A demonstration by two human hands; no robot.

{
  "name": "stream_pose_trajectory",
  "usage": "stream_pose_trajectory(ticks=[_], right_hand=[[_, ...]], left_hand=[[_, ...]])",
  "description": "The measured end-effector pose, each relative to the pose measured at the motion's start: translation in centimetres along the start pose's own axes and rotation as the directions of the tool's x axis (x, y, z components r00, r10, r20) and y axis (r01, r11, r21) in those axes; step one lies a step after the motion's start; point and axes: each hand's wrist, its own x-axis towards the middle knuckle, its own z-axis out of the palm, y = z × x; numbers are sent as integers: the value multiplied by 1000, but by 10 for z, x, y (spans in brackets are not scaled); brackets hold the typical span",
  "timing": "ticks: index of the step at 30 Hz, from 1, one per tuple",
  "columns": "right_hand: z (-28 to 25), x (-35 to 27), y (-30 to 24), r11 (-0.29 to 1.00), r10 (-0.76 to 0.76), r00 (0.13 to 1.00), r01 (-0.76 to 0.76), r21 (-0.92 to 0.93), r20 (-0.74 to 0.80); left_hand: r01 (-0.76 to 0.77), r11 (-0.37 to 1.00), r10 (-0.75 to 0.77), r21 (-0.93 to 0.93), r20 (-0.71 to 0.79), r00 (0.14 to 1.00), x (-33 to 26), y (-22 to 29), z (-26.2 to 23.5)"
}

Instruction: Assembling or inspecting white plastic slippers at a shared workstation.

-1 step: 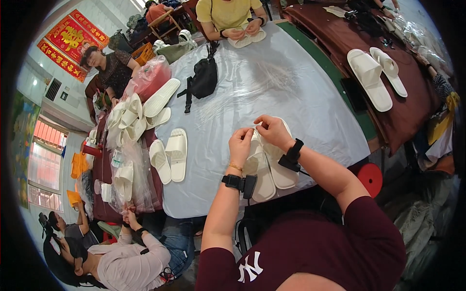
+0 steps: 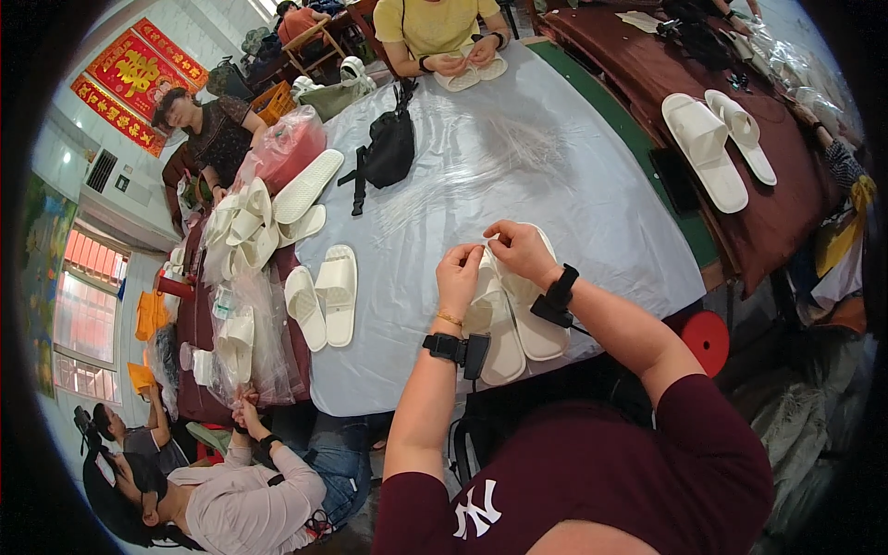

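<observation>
A pair of white slide slippers lies side by side on the plastic-covered table before me, the left slipper [image 2: 502, 350] and the right slipper [image 2: 544, 335] with heels toward me. Over their far ends, my left hand [image 2: 457, 277] pinches thumb and fingers together. Close beside it, my right hand [image 2: 521, 252] is pinched too, the fingertips of both nearly meeting above the slippers' inner edges. Whatever sits between the fingers is too small to make out. My hands and wrists hide part of the straps. Beyond them lies a loose spread of thin clear strands [image 2: 523, 157].
Left of my hands stands another white slipper pair [image 2: 336, 294]. A black bag [image 2: 388, 153] lies farther back. Slippers are heaped [image 2: 250, 222] at the left edge, near a plastic-wrapped bundle. Across the table a person in yellow [image 2: 439, 28] handles slippers. More slippers [image 2: 708, 143] rest on the right-hand table.
</observation>
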Motion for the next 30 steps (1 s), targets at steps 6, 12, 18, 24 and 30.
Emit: stream_pose_trajectory(ticks=[6, 12, 18, 24, 30], right_hand=[[2, 1, 4, 999, -44, 999, 44, -23, -1], [1, 2, 5, 998, -58, 998, 59, -22, 23], [1, 1, 10, 985, -56, 994, 41, 166, 91], [-1, 2, 8, 994, -53, 988, 38, 101, 143], [1, -2, 2, 996, -86, 994, 84, 38, 64]], left_hand=[[11, 1000, -11, -4, 5, 1000, 0, -1, 1], [-2, 1000, 2, -14, 2, 1000, -1, 1, 1], [1, 999, -2, -37, -36, 999, -1, 1, 3], [15, 997, -17, -77, -28, 999, 0, 1, 1], [65, 991, -65, -114, 8, 998, -3, 3, 0]])
